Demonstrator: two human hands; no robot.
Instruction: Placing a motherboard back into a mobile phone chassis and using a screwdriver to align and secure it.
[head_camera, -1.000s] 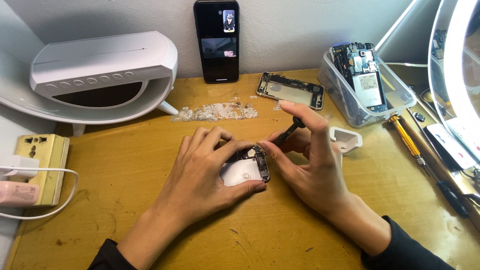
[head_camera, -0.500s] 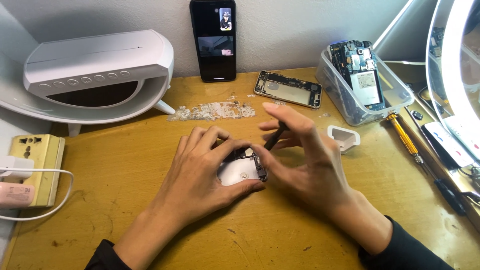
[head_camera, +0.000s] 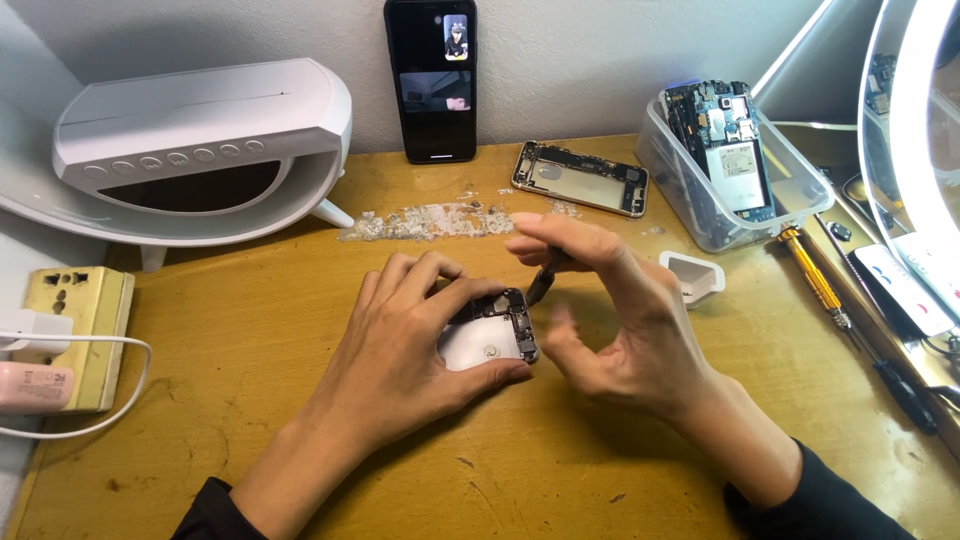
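The right hand (head_camera: 625, 320) pinches a thin dark tool (head_camera: 541, 284) between thumb and forefinger, its tip angled down at the opened phone (head_camera: 497, 335) — the other fingers loosely spread. The left hand (head_camera: 405, 350) is clamped over that phone, thumb under its near edge, pressing it flat on the wooden table (head_camera: 250, 400). Just beyond lie a gold phone frame (head_camera: 580, 178) and a clear bin (head_camera: 735, 165) of parts — a black phone (head_camera: 430, 80) leans on the wall.

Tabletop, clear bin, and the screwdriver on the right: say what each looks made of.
Tabletop: wood or wood veneer, yellowish and matte, going by its grain and scuffs.
Clear bin: see-through plastic; the circuit boards inside show through its wall.
Screwdriver: amber handle, probably translucent plastic, with a thin shaft, likely metal.
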